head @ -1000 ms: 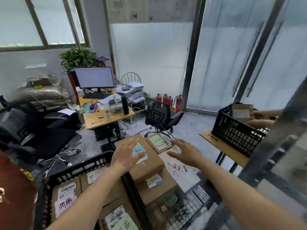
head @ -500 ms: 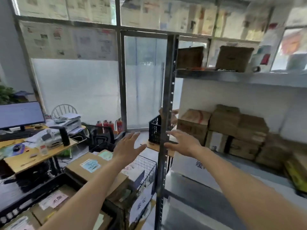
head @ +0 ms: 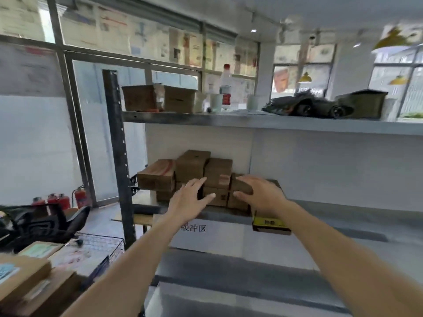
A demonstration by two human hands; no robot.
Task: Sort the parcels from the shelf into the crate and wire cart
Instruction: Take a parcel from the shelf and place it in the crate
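Several brown cardboard parcels (head: pixel 192 165) are stacked at the back of the middle shelf (head: pixel 320 216). My left hand (head: pixel 187 200) is stretched out in front of the stack, fingers spread and holding nothing. My right hand (head: pixel 261 193) reaches over the right end of the stack, fingers bent above a low parcel (head: pixel 240 186); whether it touches that parcel is unclear. A yellow-labelled box (head: pixel 270 224) lies at the shelf edge under my right wrist. The wire cart (head: pixel 103 245) at lower left holds labelled parcels (head: pixel 25 273).
The dark steel shelf upright (head: pixel 119 156) stands left of the stack. On the top shelf sit two boxes (head: pixel 160 98), a white bottle (head: pixel 225 88) and a dark bundle (head: pixel 306 106). An office chair (head: pixel 43 223) and red fire extinguishers (head: pixel 59 200) are at the left.
The view has swung right from the cart and crate to face the shelf. Both empty hands have moved forward and up to the parcel stack on the middle shelf.
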